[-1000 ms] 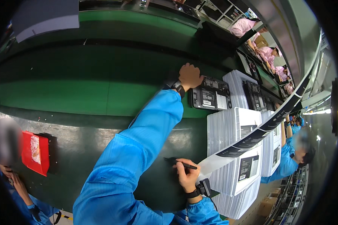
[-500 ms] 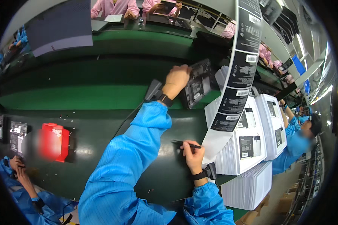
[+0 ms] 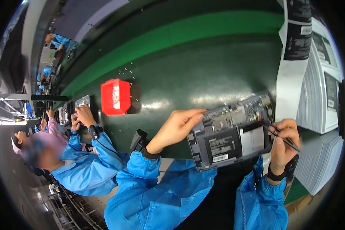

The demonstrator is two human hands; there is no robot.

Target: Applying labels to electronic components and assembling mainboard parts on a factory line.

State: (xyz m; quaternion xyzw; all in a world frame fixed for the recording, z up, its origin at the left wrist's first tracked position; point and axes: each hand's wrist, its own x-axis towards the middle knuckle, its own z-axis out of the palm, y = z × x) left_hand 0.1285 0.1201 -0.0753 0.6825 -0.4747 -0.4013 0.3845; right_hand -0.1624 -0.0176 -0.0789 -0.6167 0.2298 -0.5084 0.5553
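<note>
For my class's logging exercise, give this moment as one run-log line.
left hand: holds opened electronic device by its edge | right hand: holds black tweezers, tips over circuit board | red bin: on green bench

Red bin (image 3: 126, 97): left of the frame's centre, pale bits inside, on the dark tabletop (image 3: 172, 73).
Co-worker in blue (image 3: 86, 174): lower left of the frame.
Lit lamp (image 3: 7, 122): far left edge.

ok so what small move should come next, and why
Probably lower the tweezers in the right hand onto the board: their tips show over its right part, though contact is unclear, and the left hand grips the device by its upper left corner.
</note>
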